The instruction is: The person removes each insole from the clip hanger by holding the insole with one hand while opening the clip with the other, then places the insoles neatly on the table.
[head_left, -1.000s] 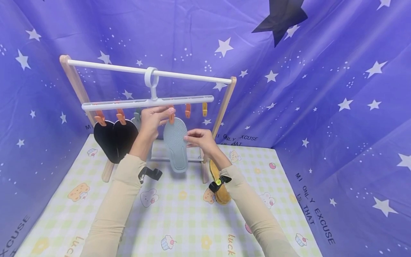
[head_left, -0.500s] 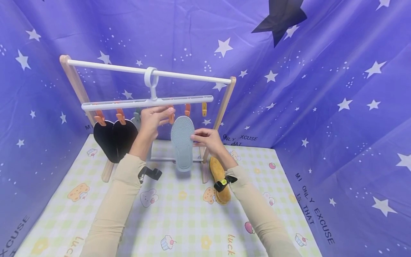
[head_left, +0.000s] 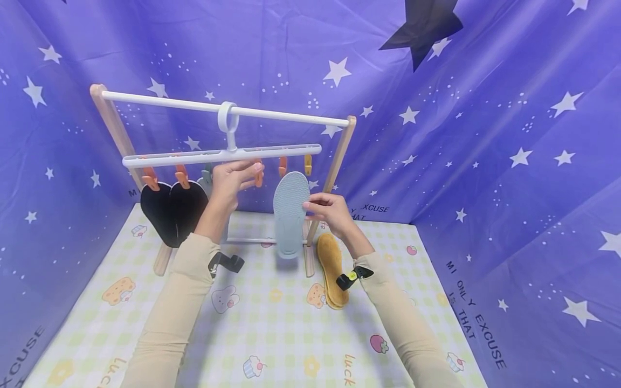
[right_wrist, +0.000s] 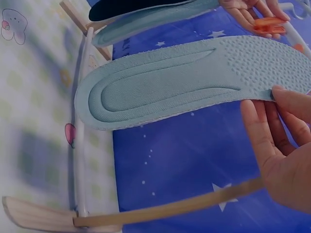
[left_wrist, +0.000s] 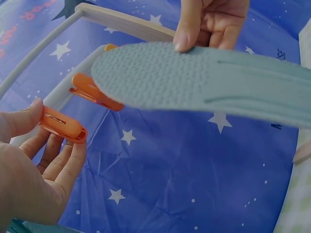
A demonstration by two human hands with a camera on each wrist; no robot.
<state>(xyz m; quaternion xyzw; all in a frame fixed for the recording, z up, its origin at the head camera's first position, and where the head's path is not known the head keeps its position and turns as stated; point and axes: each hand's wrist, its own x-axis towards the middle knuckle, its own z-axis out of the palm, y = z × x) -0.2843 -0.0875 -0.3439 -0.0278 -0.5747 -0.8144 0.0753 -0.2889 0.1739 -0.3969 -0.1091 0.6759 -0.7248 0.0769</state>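
Note:
My right hand (head_left: 332, 214) pinches a light blue-grey insole (head_left: 291, 213) by its edge and holds it upright below the hanger. Dimples cover the insole's wide upper half, as the left wrist view shows. Up at the hanger bar, my left hand (head_left: 229, 182) pinches an orange clothespin (left_wrist: 63, 125) between thumb and fingers. That clothespin is apart from the insole. Two black insoles (head_left: 177, 213) hang from orange clips on the left, and another blue-grey insole (right_wrist: 153, 23) hangs beside them, partly hidden behind my left hand in the head view.
A white hanger (head_left: 220, 155) hooks over the white rod (head_left: 286, 115) of a wooden rack. Another orange clip (head_left: 283, 166) and a yellow clip (head_left: 308, 164) hang at its right. Mustard insoles (head_left: 332, 269) lie on the checked tablecloth (head_left: 291, 334), close to my right wrist.
My right hand has drawn the blue-grey insole to the right, out from under the orange clothespin. My left hand has stayed at that clothespin.

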